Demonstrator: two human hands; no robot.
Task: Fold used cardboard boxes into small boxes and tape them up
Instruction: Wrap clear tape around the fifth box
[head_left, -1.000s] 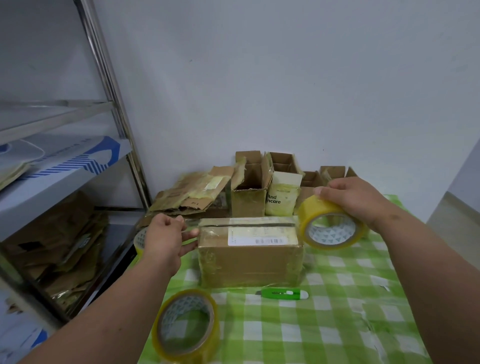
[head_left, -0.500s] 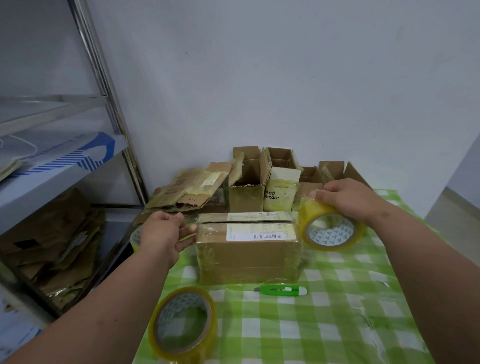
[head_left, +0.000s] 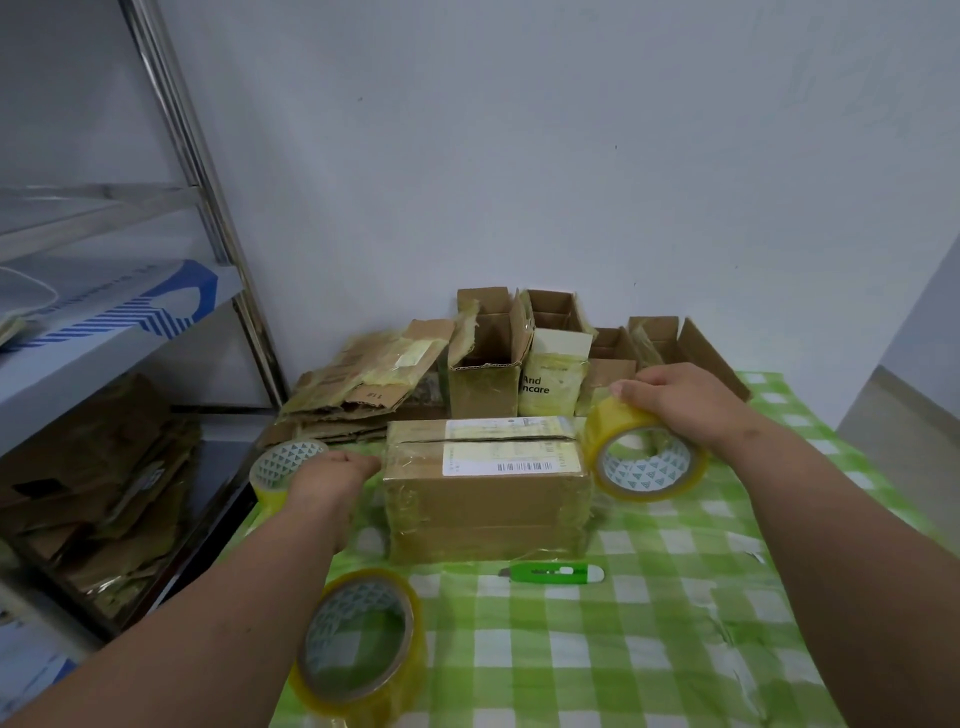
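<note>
From the head camera, a closed cardboard box (head_left: 485, 488) wrapped in clear tape sits on a green checked tablecloth (head_left: 649, 649), a white label on its top. The right hand (head_left: 685, 400) grips a yellow tape roll (head_left: 644, 457) from above, held just beside the box's right end. The left hand (head_left: 324, 480) is at the box's left end; its fingers are hidden, so its grip cannot be told. A second tape roll (head_left: 278, 467) shows behind it, a third roll (head_left: 358, 644) lies nearer. A green cutter (head_left: 553, 574) lies before the box. Open boxes (head_left: 485, 353) and flattened cardboard (head_left: 363, 379) line the wall.
</note>
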